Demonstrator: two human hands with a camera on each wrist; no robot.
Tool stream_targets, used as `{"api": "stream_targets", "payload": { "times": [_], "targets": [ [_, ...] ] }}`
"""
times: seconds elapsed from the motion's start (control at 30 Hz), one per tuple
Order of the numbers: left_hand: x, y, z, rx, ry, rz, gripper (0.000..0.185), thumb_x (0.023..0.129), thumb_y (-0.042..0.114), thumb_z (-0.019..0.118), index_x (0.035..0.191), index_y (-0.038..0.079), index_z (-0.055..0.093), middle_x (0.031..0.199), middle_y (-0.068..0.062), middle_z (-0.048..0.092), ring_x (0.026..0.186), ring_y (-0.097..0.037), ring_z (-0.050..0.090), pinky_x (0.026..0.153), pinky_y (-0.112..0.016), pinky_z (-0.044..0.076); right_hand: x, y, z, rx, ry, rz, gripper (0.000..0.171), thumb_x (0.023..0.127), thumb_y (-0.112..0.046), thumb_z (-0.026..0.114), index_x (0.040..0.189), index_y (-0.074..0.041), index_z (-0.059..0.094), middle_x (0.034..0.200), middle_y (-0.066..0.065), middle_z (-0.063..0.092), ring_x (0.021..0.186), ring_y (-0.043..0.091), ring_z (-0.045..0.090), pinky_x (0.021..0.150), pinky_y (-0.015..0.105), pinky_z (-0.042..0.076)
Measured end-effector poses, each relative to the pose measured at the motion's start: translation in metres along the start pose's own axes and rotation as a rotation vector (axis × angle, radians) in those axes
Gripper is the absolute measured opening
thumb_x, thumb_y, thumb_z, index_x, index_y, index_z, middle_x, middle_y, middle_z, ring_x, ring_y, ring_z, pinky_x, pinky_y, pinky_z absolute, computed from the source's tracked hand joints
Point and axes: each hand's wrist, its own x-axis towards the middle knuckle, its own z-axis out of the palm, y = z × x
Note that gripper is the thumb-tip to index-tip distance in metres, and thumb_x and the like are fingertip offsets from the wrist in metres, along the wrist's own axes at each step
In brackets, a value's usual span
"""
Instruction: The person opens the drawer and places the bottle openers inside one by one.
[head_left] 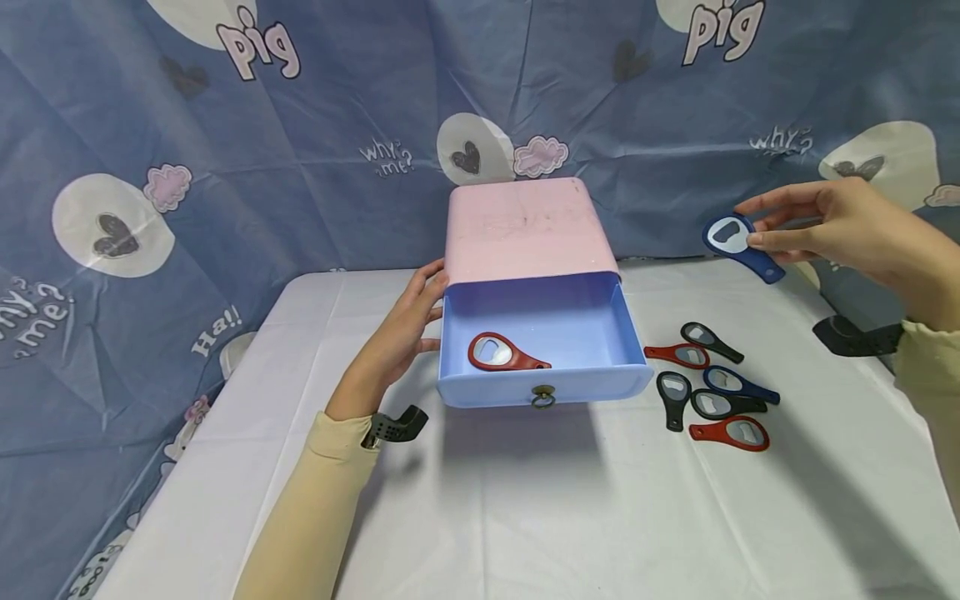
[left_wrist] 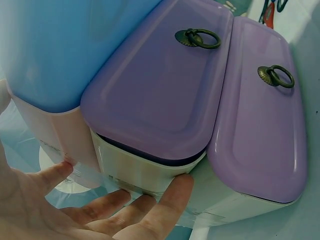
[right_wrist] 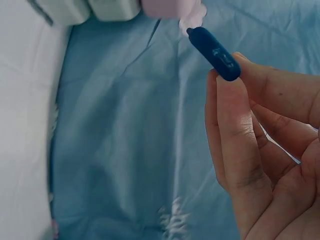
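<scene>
My right hand (head_left: 847, 221) pinches a blue bottle opener (head_left: 763, 265) between thumb and fingers, above the table's right side. In the right wrist view that opener (right_wrist: 212, 52) shows edge-on at the fingertips. My left hand (head_left: 401, 337) touches the left side of a small pink-topped drawer cabinet (head_left: 528, 229), its fingers spread and nearly straight. The blue top drawer (head_left: 540, 329) is pulled out, with one red bottle opener (head_left: 510, 358) lying inside at the front left. Below it, two purple drawers (left_wrist: 155, 90) appear in the left wrist view.
Several bottle openers in black, red and blue lie loosely grouped right of the cabinet, including a red one (head_left: 731, 433) and a black one (head_left: 673, 396). A white cloth (head_left: 540, 533) covers the table. A blue printed curtain (head_left: 337, 125) hangs behind it.
</scene>
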Motion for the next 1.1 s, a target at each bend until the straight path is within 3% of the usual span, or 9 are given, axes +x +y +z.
{"api": "stream_targets", "payload": {
  "times": [0.2,0.3,0.7,1.1],
  "targets": [
    [0.000,0.000,0.000,-0.008,-0.003,0.003,0.071,0.108,0.060,0.045,0.170,0.035,0.020,0.178,-0.011,0.024,0.159,-0.047,0.033,0.113,-0.077,0.043,-0.004,-0.027,0.006,-0.067,-0.018,-0.061,0.048,0.104,-0.022,0.075,0.149,-0.013,0.062,0.093,-0.018,0.072,0.077,0.010,0.071,0.066,0.021,0.058],
    [0.000,-0.001,0.000,-0.006,-0.004,0.006,0.071,0.108,0.060,0.045,0.170,0.035,0.020,0.178,-0.011,0.024,0.159,-0.047,0.032,0.113,-0.077,0.043,-0.006,-0.039,0.010,-0.092,-0.025,-0.089,0.051,0.104,-0.022,0.075,0.151,-0.009,0.060,0.094,-0.019,0.073,0.077,0.010,0.072,0.067,0.020,0.058],
    [0.000,-0.001,-0.001,0.000,-0.003,0.006,0.072,0.108,0.060,0.045,0.170,0.035,0.020,0.178,-0.011,0.023,0.159,-0.047,0.033,0.112,-0.076,0.044,-0.016,-0.082,0.029,-0.106,-0.074,-0.176,0.047,0.098,-0.021,0.083,0.142,-0.014,0.070,0.107,-0.003,0.080,0.081,0.009,0.077,0.072,0.017,0.061],
    [0.000,-0.001,-0.001,-0.007,-0.003,0.008,0.070,0.108,0.060,0.045,0.170,0.035,0.021,0.178,-0.010,0.024,0.158,-0.046,0.034,0.112,-0.076,0.045,-0.021,-0.116,0.056,-0.079,-0.189,-0.211,0.041,0.098,-0.014,0.081,0.138,-0.018,0.074,0.115,0.007,0.077,0.086,0.014,0.077,0.076,0.025,0.065]
  ]
}}
